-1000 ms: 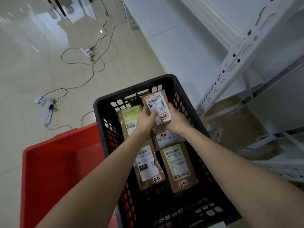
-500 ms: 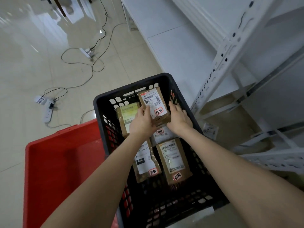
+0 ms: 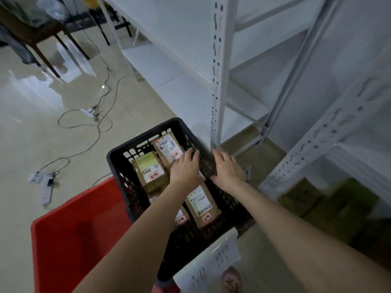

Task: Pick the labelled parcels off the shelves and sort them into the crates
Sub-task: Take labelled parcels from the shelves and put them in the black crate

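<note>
Tiled floor (image 3: 42, 127), black crate (image 3: 115, 159) holding labelled parcels (image 3: 150, 173), left hand (image 3: 185, 169) and right hand (image 3: 228, 169) flat, empty

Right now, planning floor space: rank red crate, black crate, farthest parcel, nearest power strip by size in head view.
Largest: black crate and red crate, alike, red cut off: unranked.
Then farthest parcel.
Smallest: nearest power strip.

I can make out very little. In the black crate (image 3: 148, 129), four brown parcels each carry a red-edged white sticker with two handwritten characters, apparently 超钢: the back-left parcel (image 3: 148, 170), back-right parcel (image 3: 167, 146), front-left parcel (image 3: 181, 219) and front-right parcel (image 3: 201, 205). Their printed shipping labels are too small to read. A white paper sign (image 3: 209, 256) on the crate's near wall bears blurred handwriting.
</note>
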A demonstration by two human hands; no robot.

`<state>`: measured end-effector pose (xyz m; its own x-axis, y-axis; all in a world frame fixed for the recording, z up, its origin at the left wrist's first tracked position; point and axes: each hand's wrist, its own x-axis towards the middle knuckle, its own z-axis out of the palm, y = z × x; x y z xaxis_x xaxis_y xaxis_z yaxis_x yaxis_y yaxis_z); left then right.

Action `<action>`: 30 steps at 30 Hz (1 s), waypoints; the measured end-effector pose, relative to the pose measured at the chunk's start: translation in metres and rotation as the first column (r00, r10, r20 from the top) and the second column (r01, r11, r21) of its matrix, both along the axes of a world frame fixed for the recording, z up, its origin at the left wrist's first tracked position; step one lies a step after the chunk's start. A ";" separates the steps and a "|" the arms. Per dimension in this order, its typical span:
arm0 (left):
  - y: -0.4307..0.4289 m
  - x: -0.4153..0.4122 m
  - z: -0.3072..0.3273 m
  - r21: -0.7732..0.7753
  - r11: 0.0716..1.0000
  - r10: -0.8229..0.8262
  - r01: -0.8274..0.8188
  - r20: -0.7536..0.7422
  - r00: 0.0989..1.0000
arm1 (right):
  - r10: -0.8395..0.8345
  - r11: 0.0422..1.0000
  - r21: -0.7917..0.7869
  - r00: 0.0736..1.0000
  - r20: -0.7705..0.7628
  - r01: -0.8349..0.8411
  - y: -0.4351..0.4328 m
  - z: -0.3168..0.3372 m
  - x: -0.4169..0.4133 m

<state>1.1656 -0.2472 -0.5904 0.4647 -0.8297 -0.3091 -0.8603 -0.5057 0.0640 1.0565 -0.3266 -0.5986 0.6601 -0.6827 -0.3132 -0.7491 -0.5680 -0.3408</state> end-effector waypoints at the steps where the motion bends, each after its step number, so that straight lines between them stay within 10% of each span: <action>1: -0.001 -0.010 0.009 -0.005 0.999 -0.041 0.041 0.007 0.999 | -0.031 0.999 -0.015 1.000 0.001 0.031 0.003 0.009 -0.013; 16: 0.017 -0.189 0.147 -0.199 0.791 -0.564 0.578 0.126 0.816 | -0.481 0.840 -0.235 0.872 0.095 0.489 0.090 0.161 -0.231; 30: 0.057 -0.351 0.318 -0.443 0.543 -0.645 0.713 0.324 0.692 | -0.567 0.645 -0.451 0.782 0.258 0.617 0.163 0.324 -0.385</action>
